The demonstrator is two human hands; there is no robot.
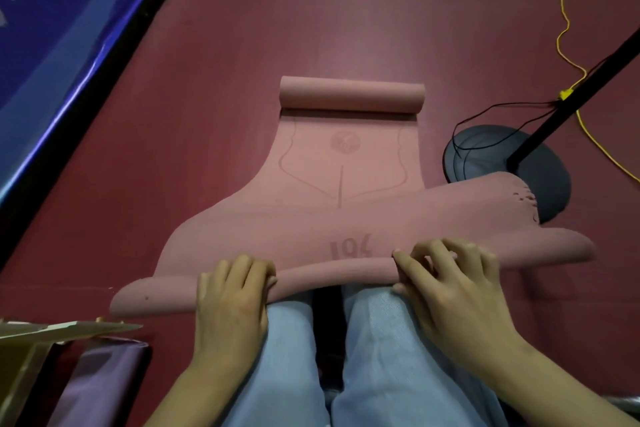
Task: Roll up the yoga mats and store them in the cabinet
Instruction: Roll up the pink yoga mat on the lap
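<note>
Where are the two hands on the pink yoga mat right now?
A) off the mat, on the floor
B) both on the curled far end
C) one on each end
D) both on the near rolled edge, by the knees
D: the left hand and right hand both curl their fingers over the near rolled edge of the pink yoga mat, while the curled far end lies untouched.

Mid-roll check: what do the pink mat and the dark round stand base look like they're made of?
Pink mat: probably soft foam or rubber with a matte, finely textured face; it curls into a roll under both hands and its far end stays curled. Round base: dark, smooth, slightly glossy, perhaps painted metal or plastic; I cannot tell which.
</note>
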